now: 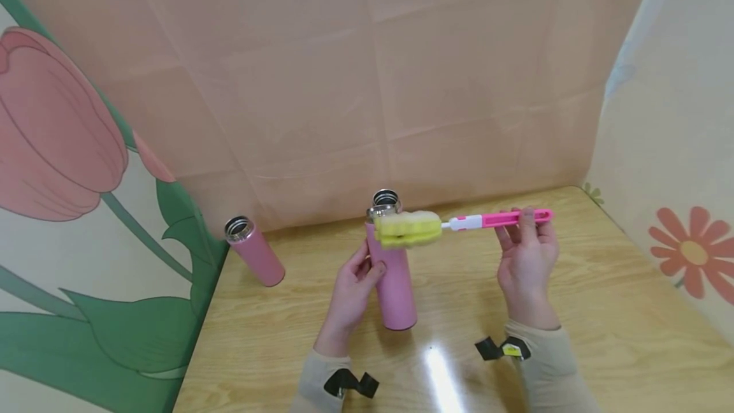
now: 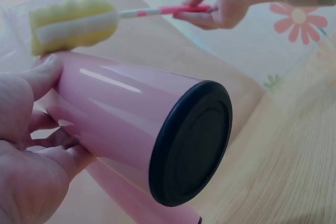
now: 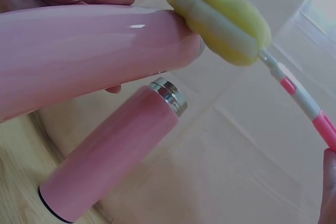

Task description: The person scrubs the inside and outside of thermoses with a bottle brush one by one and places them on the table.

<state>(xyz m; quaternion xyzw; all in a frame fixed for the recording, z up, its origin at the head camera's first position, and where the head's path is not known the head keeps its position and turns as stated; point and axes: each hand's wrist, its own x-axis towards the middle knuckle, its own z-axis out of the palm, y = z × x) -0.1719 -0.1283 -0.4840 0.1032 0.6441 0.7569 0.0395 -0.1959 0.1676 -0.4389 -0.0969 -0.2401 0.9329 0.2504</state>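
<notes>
My left hand grips a pink thermos bottle around its side. In the left wrist view the black base of this bottle faces the camera, so it is tilted off the table. With my right hand I hold a sponge bottle brush by its pink handle, thumb against the fingers. The brush's yellow and white sponge head lies across the upper end of the held bottle, outside it. It covers part of the neck in the head view.
Behind the held bottle stands a second pink bottle with an open steel mouth, partly hidden in the head view. A third uncapped pink bottle stands at the left on the wooden table. A peach sheet hangs behind.
</notes>
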